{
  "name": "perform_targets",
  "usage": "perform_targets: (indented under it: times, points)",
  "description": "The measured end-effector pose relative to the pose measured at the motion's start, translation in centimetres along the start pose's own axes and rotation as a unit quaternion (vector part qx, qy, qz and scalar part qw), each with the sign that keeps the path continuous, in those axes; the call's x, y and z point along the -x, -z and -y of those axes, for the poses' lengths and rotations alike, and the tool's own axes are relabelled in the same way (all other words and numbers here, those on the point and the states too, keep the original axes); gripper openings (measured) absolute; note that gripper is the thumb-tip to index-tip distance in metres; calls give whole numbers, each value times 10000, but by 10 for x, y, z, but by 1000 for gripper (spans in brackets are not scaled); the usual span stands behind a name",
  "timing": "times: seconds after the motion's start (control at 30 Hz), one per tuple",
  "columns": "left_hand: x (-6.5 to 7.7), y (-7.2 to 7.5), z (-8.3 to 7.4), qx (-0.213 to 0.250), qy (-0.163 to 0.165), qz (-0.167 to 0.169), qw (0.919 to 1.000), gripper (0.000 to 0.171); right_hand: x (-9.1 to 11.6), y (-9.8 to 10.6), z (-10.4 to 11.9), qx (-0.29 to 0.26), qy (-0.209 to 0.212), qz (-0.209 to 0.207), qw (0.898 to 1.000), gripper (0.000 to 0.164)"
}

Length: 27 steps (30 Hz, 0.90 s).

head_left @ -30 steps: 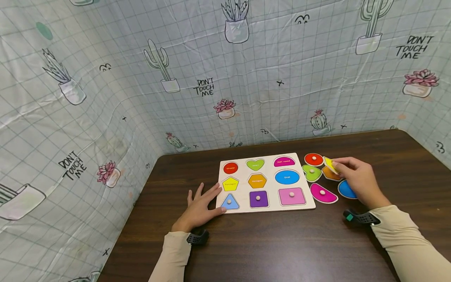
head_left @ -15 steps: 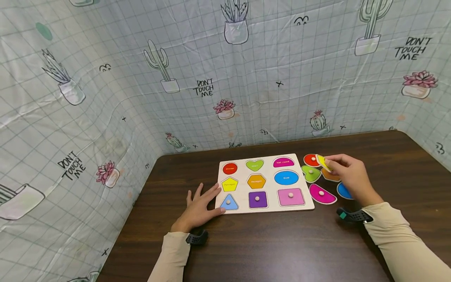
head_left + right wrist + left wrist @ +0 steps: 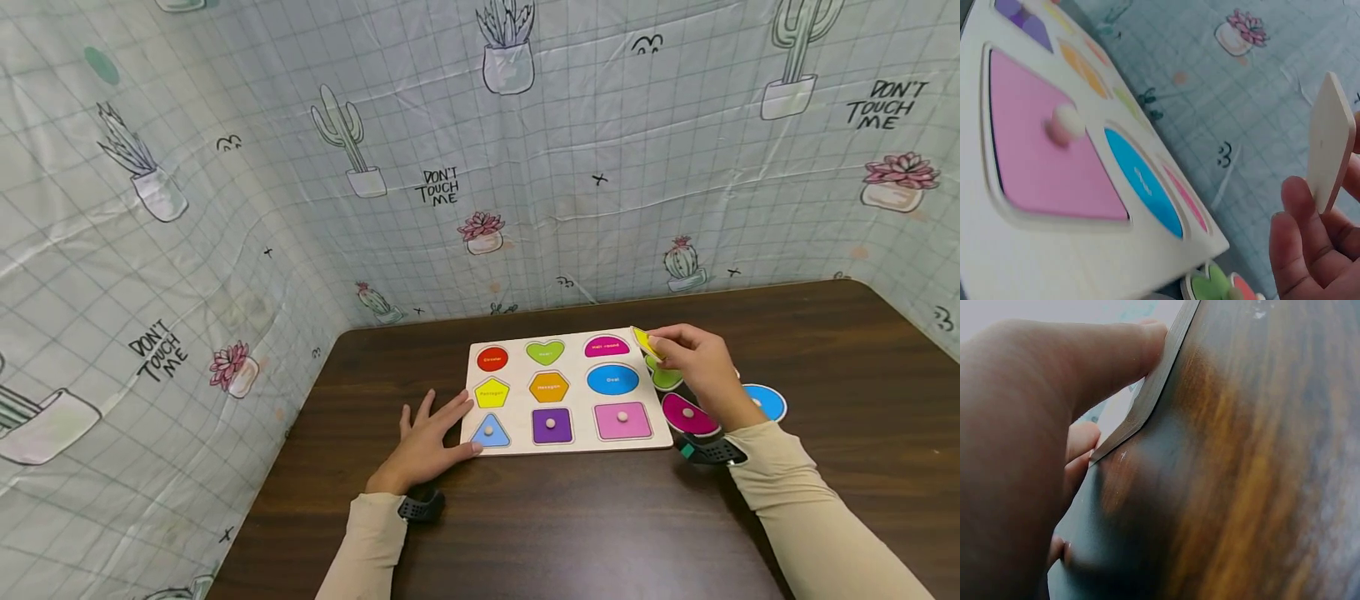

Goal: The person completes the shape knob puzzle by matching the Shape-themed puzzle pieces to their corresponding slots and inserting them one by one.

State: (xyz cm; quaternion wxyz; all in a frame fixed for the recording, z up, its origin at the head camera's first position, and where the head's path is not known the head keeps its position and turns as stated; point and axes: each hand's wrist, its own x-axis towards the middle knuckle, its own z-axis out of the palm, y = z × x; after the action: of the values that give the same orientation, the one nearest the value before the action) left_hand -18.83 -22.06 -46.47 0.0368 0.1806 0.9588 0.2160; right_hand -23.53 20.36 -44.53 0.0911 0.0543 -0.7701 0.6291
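A wooden shape puzzle board (image 3: 519,427) lies on the table. My left hand (image 3: 427,437) rests with spread fingers at its left edge, thumb by the lower corner. In the left wrist view, the thumb (image 3: 1116,356) touches the board's edge. My right hand (image 3: 701,367) pinches a yellow puzzle piece (image 3: 642,342), held tilted near the board's upper right corner. The right wrist view shows the plain wooden back of this piece (image 3: 1330,147). Knobbed triangle (image 3: 490,431), purple square (image 3: 552,425) and pink rectangle (image 3: 622,420) pieces sit in the bottom row.
Right of the board lie loose pieces: a magenta half round (image 3: 688,415), a green heart (image 3: 666,377) and a blue oval (image 3: 769,402). Part of a red piece (image 3: 1243,289) shows beside the heart (image 3: 1209,284). A printed cloth (image 3: 555,242) hangs behind the table.
My right hand has moved left with the yellow puzzle piece, from over the loose pieces to the board's upper right corner. The left hand stays where it was.
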Motion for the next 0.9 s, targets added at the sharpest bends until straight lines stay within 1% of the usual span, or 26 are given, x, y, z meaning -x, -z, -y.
perform_targets:
  times: [0.13, 0.23, 0.4, 0.63, 0.8, 0.9]
  points:
    - [-1, 0, 0, -23, -10, -16, 10000, 75, -1, -8, 3, 47, -219, 189, 9996, 49]
    - [-1, 0, 0, -19, -6, 1, 10000, 75, -2, -16, 7, 31, -278, 296, 9992, 48]
    - [0, -1, 1, 11, 21, 16, 10000, 76, -4, -28, 9, -49, -201, 391, 9990, 44]
    - [1, -1, 1, -38, 77, 3, 10000, 75, -5, -46, 10, 85, -355, 548, 9978, 44]
    - [1, -2, 1, -76, 45, -17, 10000, 76, -7, -56, 10, -46, -233, 608, 9979, 40]
    - [-1, -2, 1, -86, 19, -28, 10000, 77, -8, -60, 10, 18, -197, 624, 9979, 38]
